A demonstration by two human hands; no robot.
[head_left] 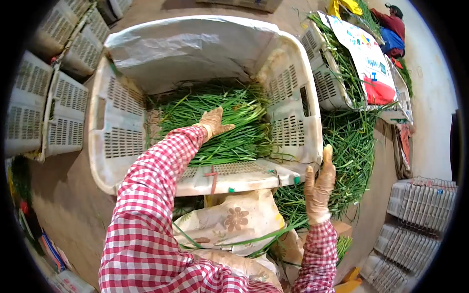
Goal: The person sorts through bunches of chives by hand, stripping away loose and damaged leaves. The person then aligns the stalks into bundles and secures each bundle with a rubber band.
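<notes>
A large white plastic basket (100,161) with slotted walls stands in front of me. Garlic chives (234,141) lie flat across its bottom, long thin green leaves with paler ends to the right. My left hand (213,124), in a thin translucent glove, rests on them with the thumb and fingers apart. Outside the basket's front right corner is my right hand (320,188), gloved likewise, its fingers raised and spread with nothing between them. More loose chives (349,166) are heaped just beyond it. A floral-patterned cloth (210,224) covers my lap.
White crates (66,112) stand along the left. At the right back, a crate of chives (332,53) has a printed white bag (366,53) over it. Stacked grey crates (422,205) are at the lower right. A person (391,29) is beyond, near the wall.
</notes>
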